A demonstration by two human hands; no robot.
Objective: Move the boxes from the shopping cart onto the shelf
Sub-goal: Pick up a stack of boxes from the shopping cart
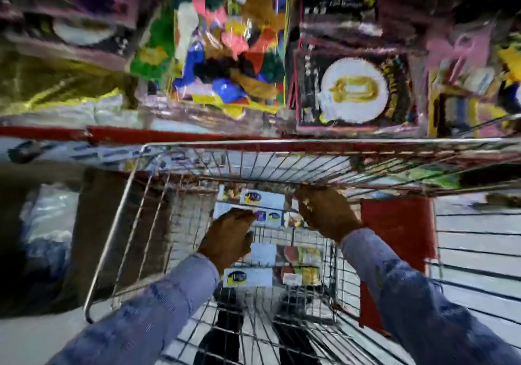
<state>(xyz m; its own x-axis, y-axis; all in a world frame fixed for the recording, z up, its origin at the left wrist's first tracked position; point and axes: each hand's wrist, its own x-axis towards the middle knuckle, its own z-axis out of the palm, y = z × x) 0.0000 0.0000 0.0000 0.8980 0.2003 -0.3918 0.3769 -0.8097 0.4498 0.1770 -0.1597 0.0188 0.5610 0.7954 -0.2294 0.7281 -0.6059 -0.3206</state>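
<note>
Silver wire-mesh shopping cart [135, 223] holds flat white cardboard boxes [251, 276]; left hand [229, 236] and right hand [324, 212] each clamp the top box [272, 208].

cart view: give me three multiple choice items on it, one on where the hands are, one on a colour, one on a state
1. Where are both hands?
A. Inside the wire shopping cart
B. On the shelf
C. At the person's sides

2. What colour are the sleeves?
A. Red
B. Blue
C. Green

3. What state are the boxes in?
A. All shelved
B. On the floor
C. Some lie in the cart

Answers:
1 A: both hands reach down among the cart's wires onto a box.
2 B: both forearms wear blue fabric.
3 C: white boxes with blue and yellow logos show at the cart's bottom.
</note>
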